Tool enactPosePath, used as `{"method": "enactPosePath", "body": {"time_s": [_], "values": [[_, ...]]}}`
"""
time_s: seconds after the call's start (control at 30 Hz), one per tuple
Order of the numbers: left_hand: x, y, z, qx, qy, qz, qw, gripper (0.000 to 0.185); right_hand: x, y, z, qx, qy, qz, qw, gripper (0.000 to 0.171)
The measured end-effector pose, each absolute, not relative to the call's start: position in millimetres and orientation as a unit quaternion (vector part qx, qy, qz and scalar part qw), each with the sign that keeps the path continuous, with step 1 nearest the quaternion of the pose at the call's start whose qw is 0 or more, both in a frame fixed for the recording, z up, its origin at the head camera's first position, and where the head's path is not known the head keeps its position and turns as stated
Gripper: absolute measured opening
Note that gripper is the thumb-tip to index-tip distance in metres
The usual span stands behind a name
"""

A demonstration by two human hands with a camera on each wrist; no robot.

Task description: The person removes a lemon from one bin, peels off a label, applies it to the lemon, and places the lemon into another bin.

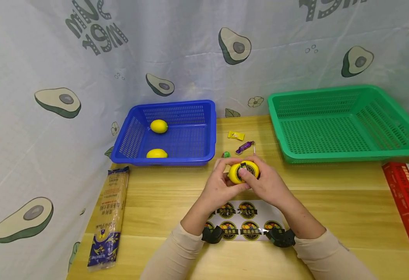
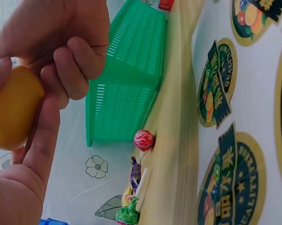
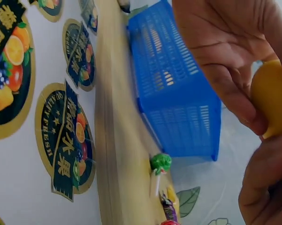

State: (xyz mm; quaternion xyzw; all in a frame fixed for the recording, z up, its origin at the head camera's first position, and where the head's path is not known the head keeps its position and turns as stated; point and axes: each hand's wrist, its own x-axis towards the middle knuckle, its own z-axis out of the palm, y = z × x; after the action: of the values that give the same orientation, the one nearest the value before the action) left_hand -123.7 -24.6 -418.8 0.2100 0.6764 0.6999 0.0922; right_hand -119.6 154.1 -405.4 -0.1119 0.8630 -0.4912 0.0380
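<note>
Yellow lemon (image 1: pixel 234 175): held above the wooden surface (image 1: pixel 330 217), between both hands, a dark sticker (image 1: pixel 251 168) on its upper side.
Left hand (image 1: pixel 219 189): fingers curled round one end.
Right hand (image 1: pixel 270 186): fingers grasping the other end, thumb on the sticker.
Sticker sheet (image 1: pixel 267 212): flat below the hands, as I see it.
Blue basket (image 1: pixel 176 160): beyond, leftward, two lemons (image 1: pixel 159 126) inside.

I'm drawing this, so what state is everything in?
Held lemon: stickered, gripped by left hand and right hand
Blue basket: upright, two lemons inside
Green basket: upright
Sticker sheet: spread out, bearing stickers
Spaghetti packet: lying flat
Purple candy: wrapped
Yellow candy: wrapped
Green lollipop: wrapped
Red lollipop: wrapped
Red box: can't tell if opened
</note>
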Motion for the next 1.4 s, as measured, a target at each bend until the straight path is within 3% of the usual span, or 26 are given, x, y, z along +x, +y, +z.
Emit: {"method": "enactPosePath", "body": {"time_s": [0.33, 0.57, 0.77, 0.93, 1.13, 1.4], "values": [[-124.2, -25.3, -420.9, 0.218, 0.671, 0.700, 0.113, 0.065, -119.3, 152.9, -412.0, -0.128, 0.879, -0.458, -0.039, 0.026], [-125.1, -26.5, -424.2, 0.218, 0.662, 0.707, 0.121, 0.065, -118.1, 152.2, -414.0, -0.125, 0.881, -0.453, -0.063, 0.043], [-123.9, -26.6, -423.4, 0.219, 0.660, 0.705, 0.139, 0.066, -120.4, 156.1, -411.7, -0.068, 0.878, -0.469, -0.066, 0.055], [-124.2, -26.3, -423.1, 0.226, 0.684, 0.684, 0.116, 0.065, -113.2, 167.3, -411.0, -0.020, 0.859, -0.511, -0.031, 0.053], [-125.7, -27.0, -426.0, 0.222, 0.706, 0.665, 0.098, 0.058, -93.7, 194.9, -419.0, 0.038, 0.852, -0.521, -0.032, 0.046], [-127.0, -25.9, -428.5, 0.219, 0.717, 0.656, 0.090, 0.056, -83.1, 248.3, -429.3, 0.136, 0.832, -0.534, -0.067, 0.066]]}}
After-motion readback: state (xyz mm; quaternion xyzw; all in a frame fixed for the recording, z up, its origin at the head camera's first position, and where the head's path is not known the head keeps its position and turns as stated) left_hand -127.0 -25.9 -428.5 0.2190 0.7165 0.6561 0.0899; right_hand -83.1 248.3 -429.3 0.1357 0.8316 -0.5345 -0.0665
